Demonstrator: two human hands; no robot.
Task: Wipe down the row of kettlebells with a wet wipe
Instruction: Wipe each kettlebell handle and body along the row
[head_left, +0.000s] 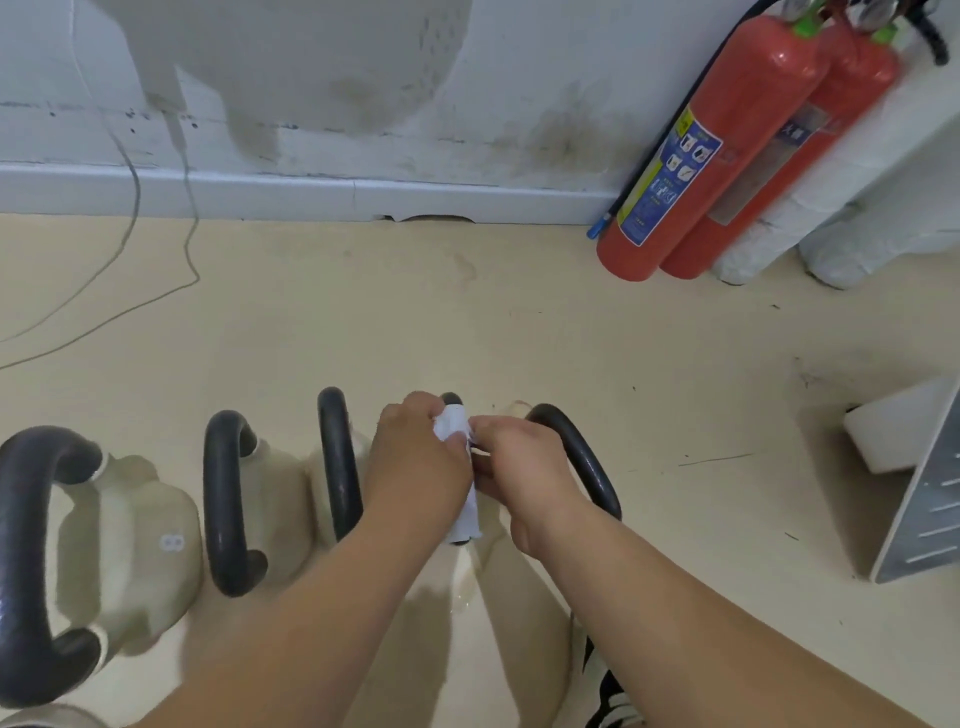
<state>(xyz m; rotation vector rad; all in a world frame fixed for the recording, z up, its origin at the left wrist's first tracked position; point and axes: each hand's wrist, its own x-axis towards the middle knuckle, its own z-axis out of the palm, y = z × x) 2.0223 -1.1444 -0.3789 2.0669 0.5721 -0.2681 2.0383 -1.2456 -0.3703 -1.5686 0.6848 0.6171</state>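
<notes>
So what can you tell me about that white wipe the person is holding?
The wet wipe is white, thin and crumpled, like soft tissue. It is wrapped lengthwise round a black kettlebell handle, whose ends show beyond it. The left hand grips it from one side and the right hand from the other, hiding its middle.

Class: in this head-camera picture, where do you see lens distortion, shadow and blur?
Head view: the fire extinguishers lean outward near the frame edge, wide-angle stretch; soft shadows fall on the floor beneath the forearms; the left hand, right hand and wet wipe look slightly soft.
</notes>
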